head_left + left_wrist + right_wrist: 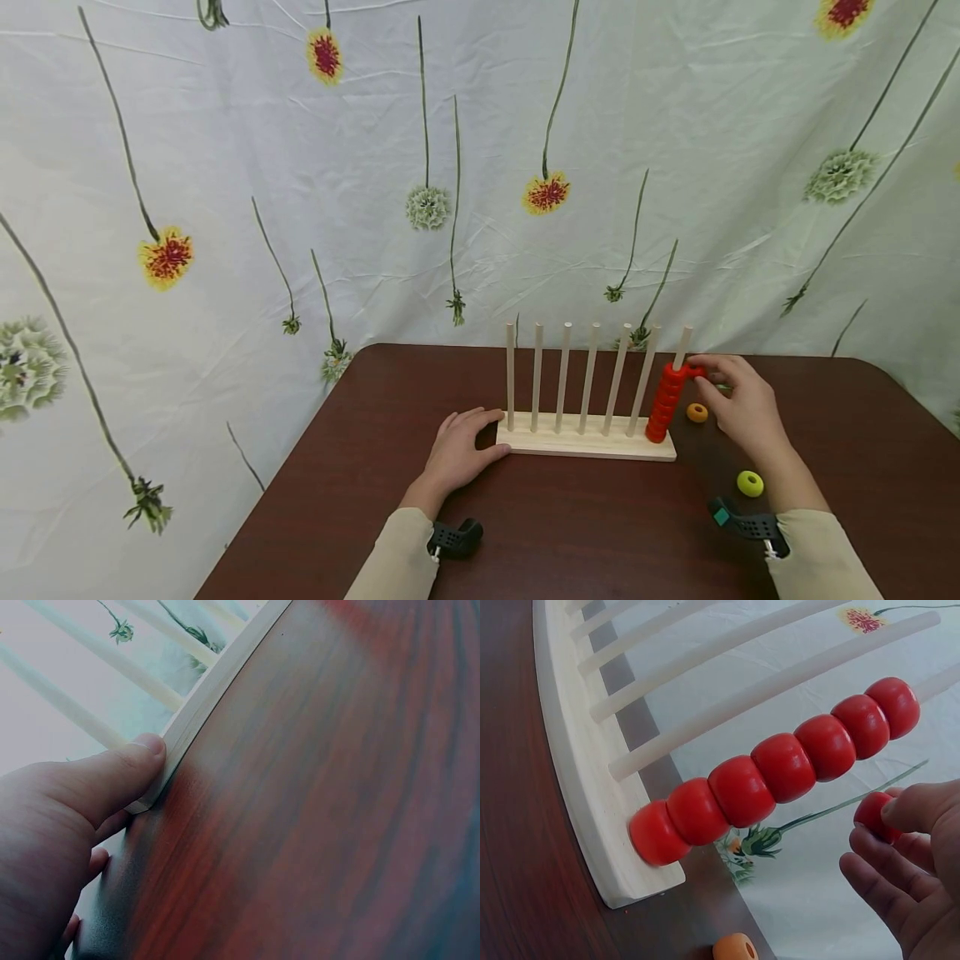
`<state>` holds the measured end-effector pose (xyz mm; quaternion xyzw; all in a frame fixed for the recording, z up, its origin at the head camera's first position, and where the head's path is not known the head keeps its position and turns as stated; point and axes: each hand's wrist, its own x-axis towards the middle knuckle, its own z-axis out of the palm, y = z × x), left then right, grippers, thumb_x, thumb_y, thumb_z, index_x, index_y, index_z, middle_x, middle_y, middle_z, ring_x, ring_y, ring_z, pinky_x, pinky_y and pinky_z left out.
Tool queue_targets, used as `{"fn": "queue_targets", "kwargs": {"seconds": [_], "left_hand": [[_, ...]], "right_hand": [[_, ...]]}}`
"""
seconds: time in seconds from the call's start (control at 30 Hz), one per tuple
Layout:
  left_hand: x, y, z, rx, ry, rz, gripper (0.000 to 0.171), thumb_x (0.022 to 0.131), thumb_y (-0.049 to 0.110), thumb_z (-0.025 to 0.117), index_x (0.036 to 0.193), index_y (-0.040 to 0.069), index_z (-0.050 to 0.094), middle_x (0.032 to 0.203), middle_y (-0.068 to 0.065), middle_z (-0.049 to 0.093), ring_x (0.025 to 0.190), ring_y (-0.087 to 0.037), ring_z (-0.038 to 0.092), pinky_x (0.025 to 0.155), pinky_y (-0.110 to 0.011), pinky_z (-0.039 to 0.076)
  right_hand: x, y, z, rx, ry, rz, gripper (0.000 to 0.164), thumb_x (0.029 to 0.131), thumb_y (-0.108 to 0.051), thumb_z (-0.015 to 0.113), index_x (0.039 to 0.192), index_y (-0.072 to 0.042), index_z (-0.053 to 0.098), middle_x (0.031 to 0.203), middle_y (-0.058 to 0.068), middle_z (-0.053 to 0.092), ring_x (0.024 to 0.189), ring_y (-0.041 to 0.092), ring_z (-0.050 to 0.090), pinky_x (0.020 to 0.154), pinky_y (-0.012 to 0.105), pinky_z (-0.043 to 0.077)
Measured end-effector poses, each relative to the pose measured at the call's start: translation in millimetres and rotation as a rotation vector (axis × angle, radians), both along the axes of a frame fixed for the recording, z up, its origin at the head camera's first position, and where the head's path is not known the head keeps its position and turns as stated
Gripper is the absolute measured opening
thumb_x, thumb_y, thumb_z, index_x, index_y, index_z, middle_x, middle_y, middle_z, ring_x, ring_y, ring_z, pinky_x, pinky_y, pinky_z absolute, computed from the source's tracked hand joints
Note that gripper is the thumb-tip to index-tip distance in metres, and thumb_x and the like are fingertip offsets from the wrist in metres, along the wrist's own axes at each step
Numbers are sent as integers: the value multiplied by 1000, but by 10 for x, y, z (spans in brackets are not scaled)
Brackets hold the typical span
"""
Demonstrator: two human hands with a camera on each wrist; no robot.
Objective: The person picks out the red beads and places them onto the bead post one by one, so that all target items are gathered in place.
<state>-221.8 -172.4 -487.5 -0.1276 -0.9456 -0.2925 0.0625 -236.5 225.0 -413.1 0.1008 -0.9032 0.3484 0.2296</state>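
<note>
A pale wooden peg rack [585, 447] stands on the dark table, with a row of upright pegs along its base. Several red beads [742, 790] are stacked on the peg at its right end. Beside the top of this stack my right hand [746, 408] pinches one more red bead [874, 816] between thumb and fingers, off the peg. At the opposite end, my left hand [461, 450] holds the base, its thumb [142, 754] on the front edge and the other fingers partly hidden behind.
An orange bead [697, 412] lies on the table [570, 525] right of the rack. Nearer, a yellow-green bead [750, 483] lies by the right wrist. Part of a green bead [723, 388] shows behind the right hand. A flowered cloth [480, 167] hangs beyond the table.
</note>
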Motion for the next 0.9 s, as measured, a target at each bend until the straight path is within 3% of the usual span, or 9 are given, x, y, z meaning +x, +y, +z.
{"fn": "queue_targets", "kwargs": {"seconds": [0.03,0.13,0.17,0.23,0.3,0.4,0.63,0.9], "left_hand": [[0,0,0,0,-1,1,55,90,40,74,139,19,61,141,-4,61,142,-29,46,122,-58,24],[-3,0,1,0,-2,2,55,90,40,74,139,20,61,141,-3,61,142,-29,46,122,-58,24],[-2,0,2,1,-2,2,55,90,40,74,139,19,61,141,-4,61,142,-29,46,122,-58,24],[0,0,3,2,-2,2,55,89,40,74,138,19,61,141,-4,62,142,-29,47,122,-58,24],[2,0,5,4,-2,1,54,90,40,74,138,19,61,141,-4,62,141,-29,47,122,-58,24],[4,2,9,7,-3,0,54,90,39,74,138,19,61,141,-4,62,141,-29,47,122,-58,24],[10,3,16,8,-4,-3,54,90,39,74,138,19,61,141,-4,61,142,-29,47,122,-58,24],[13,4,18,2,-4,-1,54,90,39,74,138,19,61,141,-4,61,141,-29,47,121,-58,25]], "right_hand": [[3,-2,4,-5,1,0,28,98,-6,59,125,-4,65,121,19,59,100,35,65,72,7,47],[9,-12,17,-21,4,-1,28,99,-6,58,126,-4,66,120,18,60,95,8,63,72,2,46],[9,-15,20,-29,6,0,27,99,-6,58,126,-4,66,119,17,60,93,-2,60,70,-3,39],[11,-21,26,-40,10,-1,27,99,-7,59,125,-5,66,118,16,61,88,-19,48,70,-5,39],[15,-28,33,-48,13,-2,26,99,-8,60,124,-5,67,117,16,61,86,-27,40,70,-6,38],[22,-37,41,-49,20,-14,24,99,-9,62,122,-6,68,117,14,62,87,-28,38,72,-7,37],[27,-69,52,-52,56,-44,21,96,-10,66,118,-9,70,116,12,65,89,-16,48,74,-4,38],[32,-122,75,-70,92,-54,22,95,-10,68,117,-9,70,114,12,66,89,-22,44,73,0,40]]}}
